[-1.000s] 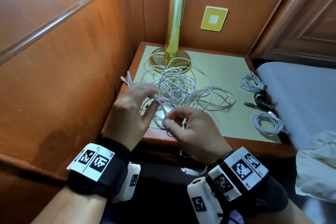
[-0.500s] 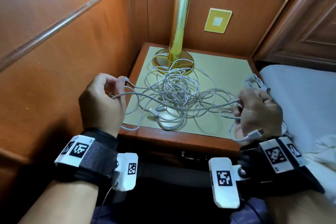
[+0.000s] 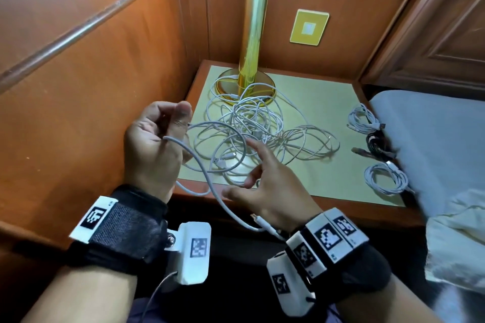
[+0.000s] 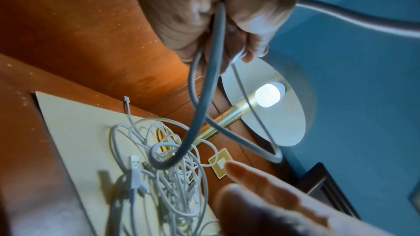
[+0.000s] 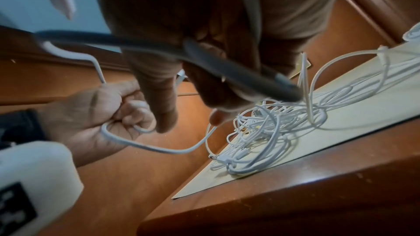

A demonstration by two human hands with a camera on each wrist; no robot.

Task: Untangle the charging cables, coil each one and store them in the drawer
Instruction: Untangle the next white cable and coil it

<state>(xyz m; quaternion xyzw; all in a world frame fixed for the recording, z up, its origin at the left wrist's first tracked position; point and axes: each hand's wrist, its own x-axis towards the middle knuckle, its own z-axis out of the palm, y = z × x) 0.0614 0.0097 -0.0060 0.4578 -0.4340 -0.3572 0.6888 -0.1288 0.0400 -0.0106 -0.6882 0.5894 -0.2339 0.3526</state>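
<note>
The cable tangle [image 3: 252,134] is seen on the counter [image 3: 328,102] by its front left edge, with bare room before the coiled cables [image 3: 363,122] at the right edge. A white cable [image 3: 204,174] is held tight in the grip of the left hand [image 3: 154,149]. The right hand [image 3: 273,191], brought back from the right side, is held with fingers spread, and the cable under it is partly hidden.

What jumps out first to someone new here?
A tangle of white cables sprawls across the nightstand, in front of the lit gold lamp. The left hand has its grip on one white strand leading out of it; three coiled cables line the right edge.
</note>
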